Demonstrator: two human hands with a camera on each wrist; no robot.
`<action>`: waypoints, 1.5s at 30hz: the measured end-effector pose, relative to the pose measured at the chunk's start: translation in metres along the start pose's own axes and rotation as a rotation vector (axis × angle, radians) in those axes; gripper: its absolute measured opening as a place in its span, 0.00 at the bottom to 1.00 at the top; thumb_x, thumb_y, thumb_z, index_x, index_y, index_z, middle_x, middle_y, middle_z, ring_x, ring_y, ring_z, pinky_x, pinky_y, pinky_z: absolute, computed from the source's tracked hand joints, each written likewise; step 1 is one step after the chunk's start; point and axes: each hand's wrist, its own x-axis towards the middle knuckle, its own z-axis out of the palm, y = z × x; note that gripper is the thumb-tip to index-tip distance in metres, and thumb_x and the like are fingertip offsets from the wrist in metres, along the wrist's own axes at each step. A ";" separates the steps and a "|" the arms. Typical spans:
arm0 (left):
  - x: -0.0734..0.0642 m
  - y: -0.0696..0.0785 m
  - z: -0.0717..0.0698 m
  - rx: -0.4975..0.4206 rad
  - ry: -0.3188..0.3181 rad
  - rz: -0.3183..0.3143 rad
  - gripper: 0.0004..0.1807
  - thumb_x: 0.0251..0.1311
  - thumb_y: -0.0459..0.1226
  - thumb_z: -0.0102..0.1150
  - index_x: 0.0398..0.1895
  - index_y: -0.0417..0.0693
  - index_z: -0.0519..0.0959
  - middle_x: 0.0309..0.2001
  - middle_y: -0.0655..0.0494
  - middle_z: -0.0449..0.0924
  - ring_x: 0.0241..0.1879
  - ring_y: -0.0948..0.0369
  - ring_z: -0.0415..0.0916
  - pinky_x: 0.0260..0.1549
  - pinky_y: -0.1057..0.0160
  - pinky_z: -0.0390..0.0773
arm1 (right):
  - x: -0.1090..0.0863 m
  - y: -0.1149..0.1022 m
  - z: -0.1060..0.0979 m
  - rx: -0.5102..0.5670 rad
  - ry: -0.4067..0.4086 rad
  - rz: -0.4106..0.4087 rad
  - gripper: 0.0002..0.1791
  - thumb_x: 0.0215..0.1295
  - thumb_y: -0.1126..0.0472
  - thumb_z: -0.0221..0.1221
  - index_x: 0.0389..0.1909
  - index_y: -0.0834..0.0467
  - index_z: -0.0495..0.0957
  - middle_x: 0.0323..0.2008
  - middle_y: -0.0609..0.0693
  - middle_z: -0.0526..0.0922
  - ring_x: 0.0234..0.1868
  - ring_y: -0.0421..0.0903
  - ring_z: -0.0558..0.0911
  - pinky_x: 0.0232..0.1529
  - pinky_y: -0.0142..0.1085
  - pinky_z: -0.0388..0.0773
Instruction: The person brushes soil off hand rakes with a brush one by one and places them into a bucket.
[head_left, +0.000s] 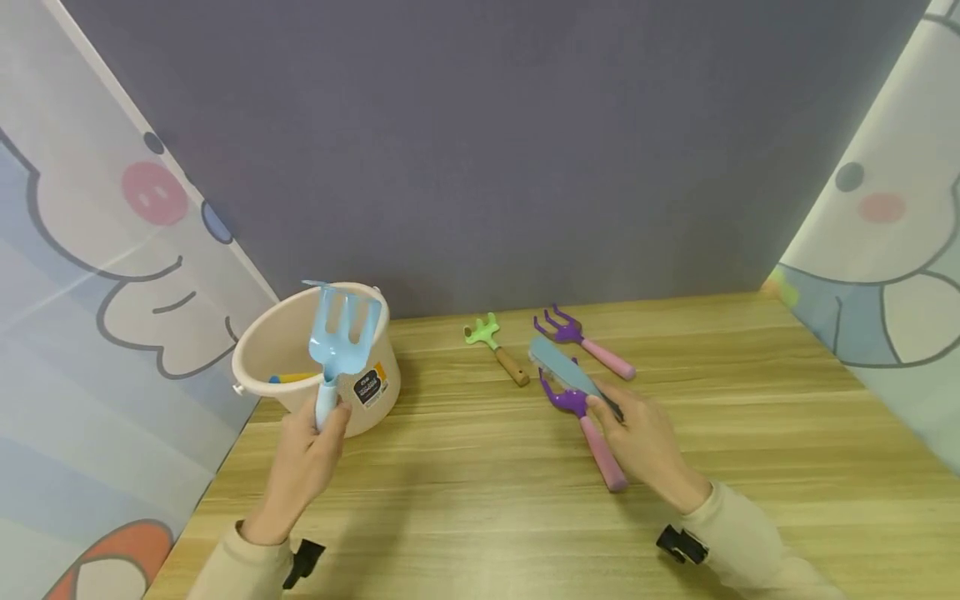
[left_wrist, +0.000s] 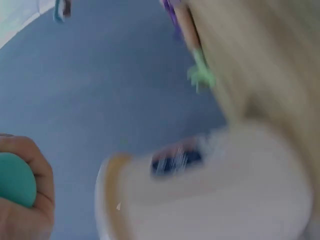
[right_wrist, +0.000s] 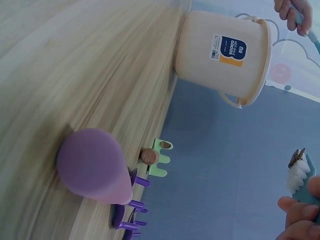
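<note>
My left hand (head_left: 303, 454) grips a light blue hand fork (head_left: 341, 342) by its handle, tines up, overlapping the bucket (head_left: 386, 392) in the head view. The handle's rounded end (left_wrist: 16, 180) pokes out of the curled fingers in the left wrist view. In my right hand (head_left: 645, 433) is a blue brush (head_left: 558, 362); its white bristles (right_wrist: 298, 172) show in the right wrist view. Under the brush lies a purple hand rake with a pink handle (head_left: 603, 458). A second purple rake (head_left: 566, 331) lies just behind it.
A small green rake with a wooden handle (head_left: 510, 365) lies on the wooden table (head_left: 465, 517), left of the purple rakes. Something yellow and blue (head_left: 296, 377) is inside the off-white bucket. A grey panel (head_left: 480, 150) stands along the table's back edge.
</note>
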 end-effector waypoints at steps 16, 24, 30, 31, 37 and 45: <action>0.094 -0.006 -0.105 0.881 -0.337 0.102 0.12 0.61 0.38 0.40 0.23 0.41 0.60 0.14 0.52 0.60 0.14 0.56 0.59 0.11 0.63 0.58 | -0.002 0.004 -0.005 -0.039 0.001 0.028 0.19 0.66 0.57 0.51 0.54 0.64 0.73 0.20 0.51 0.74 0.15 0.38 0.61 0.16 0.30 0.60; 0.130 -0.011 -0.118 1.081 -0.535 0.168 0.07 0.51 0.30 0.44 0.18 0.41 0.63 0.15 0.53 0.61 0.15 0.58 0.58 0.12 0.62 0.62 | -0.002 0.004 -0.006 -0.060 -0.005 0.035 0.19 0.66 0.57 0.51 0.55 0.62 0.73 0.16 0.48 0.68 0.14 0.37 0.59 0.15 0.30 0.59; 0.145 -0.019 -0.108 1.231 -0.583 0.293 0.11 0.46 0.26 0.48 0.13 0.43 0.63 0.13 0.55 0.61 0.16 0.59 0.58 0.11 0.60 0.68 | -0.001 0.004 -0.007 -0.066 -0.002 0.032 0.19 0.66 0.57 0.52 0.55 0.61 0.73 0.17 0.47 0.69 0.15 0.38 0.60 0.16 0.30 0.59; 0.146 -0.020 -0.105 1.260 -0.587 0.319 0.11 0.45 0.25 0.50 0.12 0.43 0.63 0.13 0.56 0.61 0.15 0.60 0.58 0.11 0.61 0.69 | -0.001 0.004 -0.007 -0.068 -0.001 0.033 0.19 0.66 0.57 0.52 0.54 0.61 0.73 0.18 0.48 0.69 0.15 0.38 0.61 0.16 0.30 0.59; 0.146 -0.030 -0.085 1.460 -0.647 0.417 0.14 0.45 0.29 0.59 0.11 0.43 0.66 0.11 0.56 0.62 0.14 0.62 0.61 0.12 0.64 0.74 | -0.002 0.004 -0.007 -0.059 0.015 0.009 0.18 0.65 0.58 0.53 0.53 0.62 0.74 0.28 0.54 0.79 0.16 0.38 0.61 0.17 0.30 0.60; 0.148 -0.044 -0.068 1.504 -0.796 0.405 0.16 0.46 0.28 0.58 0.08 0.42 0.65 0.11 0.56 0.63 0.13 0.63 0.64 0.15 0.64 0.76 | 0.000 0.002 -0.007 -0.067 -0.003 0.015 0.18 0.65 0.58 0.53 0.53 0.61 0.74 0.20 0.48 0.73 0.15 0.37 0.61 0.15 0.30 0.60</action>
